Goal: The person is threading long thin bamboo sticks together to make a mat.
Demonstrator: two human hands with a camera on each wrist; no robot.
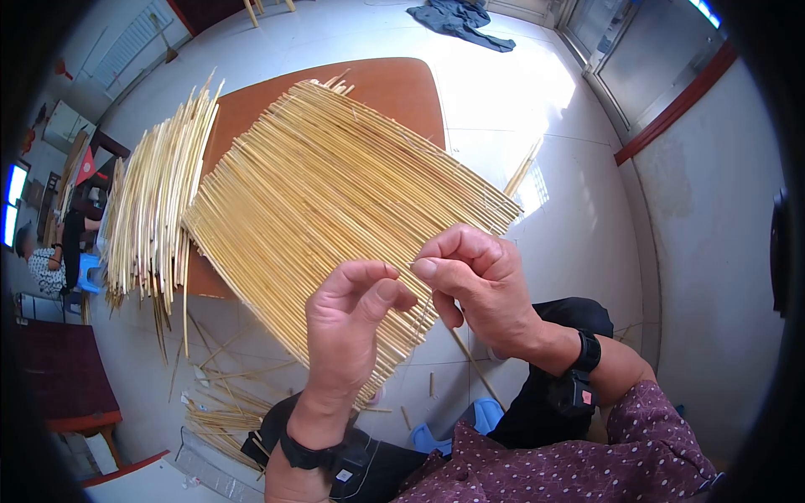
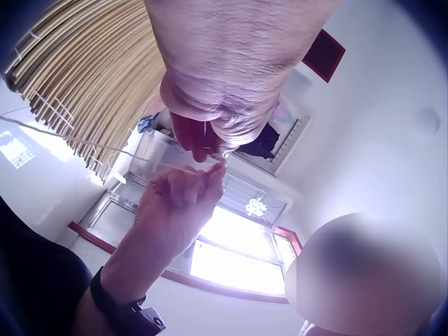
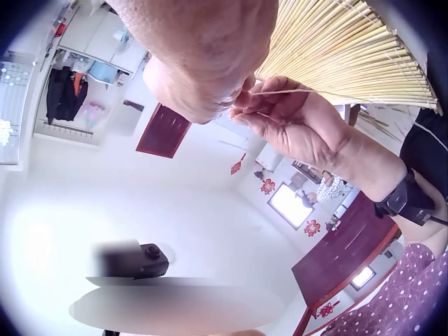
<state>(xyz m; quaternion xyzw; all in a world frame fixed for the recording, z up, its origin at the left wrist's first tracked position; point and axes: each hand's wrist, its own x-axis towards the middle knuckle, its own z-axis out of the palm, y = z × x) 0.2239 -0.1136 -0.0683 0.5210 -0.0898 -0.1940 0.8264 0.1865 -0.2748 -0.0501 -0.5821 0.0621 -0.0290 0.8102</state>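
Note:
A flat mat of thin pale stalks (image 1: 335,193) lies tilted in front of me, over a brown table (image 1: 394,88). Both hands are raised before its near edge, fingertips nearly touching. My left hand (image 1: 390,281) pinches thumb to forefinger on a thin thread (image 2: 77,140), which runs off toward the mat's edge (image 2: 77,77). My right hand (image 1: 423,268) pinches the same thread right beside it, and a fine strand (image 1: 423,323) hangs below. In the right wrist view the left hand (image 3: 294,119) meets the right hand (image 3: 241,94) under the mat (image 3: 350,49). What sits exactly between the fingertips is too small to tell.
A loose bundle of stalks (image 1: 155,201) lies on the table's left side. More stalks (image 1: 226,402) are scattered on the tiled floor below. A blue cloth (image 1: 461,21) lies far back. Another person (image 1: 46,260) sits at far left. A dark red table (image 1: 63,377) stands at lower left.

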